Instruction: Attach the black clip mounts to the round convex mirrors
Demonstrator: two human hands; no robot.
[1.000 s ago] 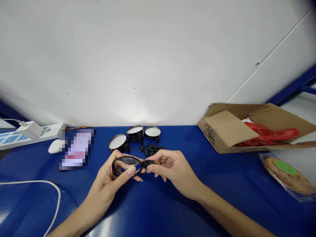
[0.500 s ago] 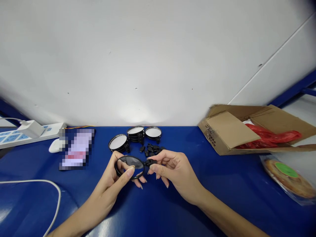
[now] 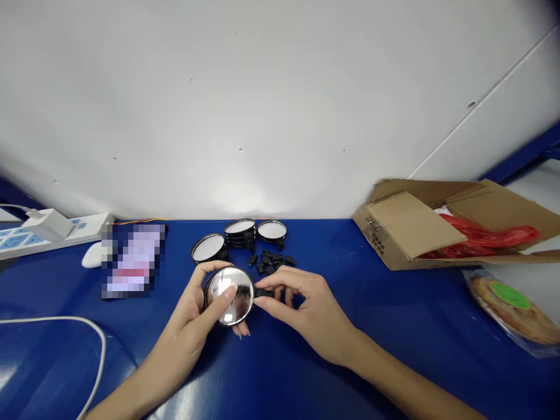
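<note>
Low in the middle of the frame is a round mirror [image 3: 242,304], shiny, with a black edge and blurry light and dark spots on its face. A short black stem [image 3: 263,293] sticks out to its right. The left hand [image 3: 196,318] curls around the mirror, thumb on the shiny front. The right hand [image 3: 310,306] pinches the stem. Most left fingers hide behind the mirror; the right ones cover the stem's far end.

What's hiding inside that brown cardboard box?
Inside the cardboard box is crumpled red plastic, with something white behind it. The folded flap and the red plastic cover the bottom, so anything underneath can't be seen.
</note>
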